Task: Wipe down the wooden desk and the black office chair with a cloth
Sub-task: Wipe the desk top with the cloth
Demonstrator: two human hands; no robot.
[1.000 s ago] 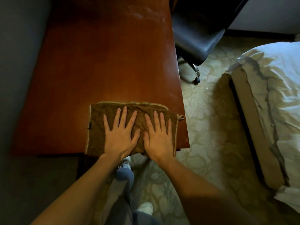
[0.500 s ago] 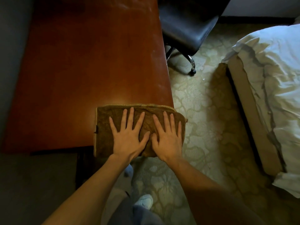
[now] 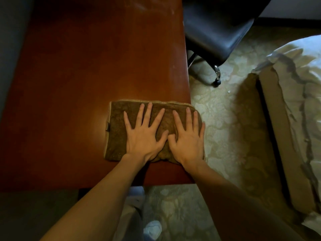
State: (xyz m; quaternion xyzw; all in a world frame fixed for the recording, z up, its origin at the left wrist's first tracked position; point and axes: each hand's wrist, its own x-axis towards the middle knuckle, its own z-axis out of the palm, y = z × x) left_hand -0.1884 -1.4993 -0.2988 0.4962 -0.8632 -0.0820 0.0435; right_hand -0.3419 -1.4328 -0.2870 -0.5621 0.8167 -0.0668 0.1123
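chair (image 3: 217, 26): top cut off | desk (image 3: 86, 58): far end cut off

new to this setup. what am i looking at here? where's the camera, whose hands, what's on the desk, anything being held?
No robot here: a person works with bare hands, and the one camera is worn on their head, looking forward and down. The left hand and right hand both lie flat, fingers spread, pressing a folded brown cloth onto the wooden desk. Nothing is gripped; the cloth is only pressed down. It sits near the desk's right edge, with its right end hanging slightly over. The black chair stands beside the desk on the patterned carpet, and a bed is at the right.
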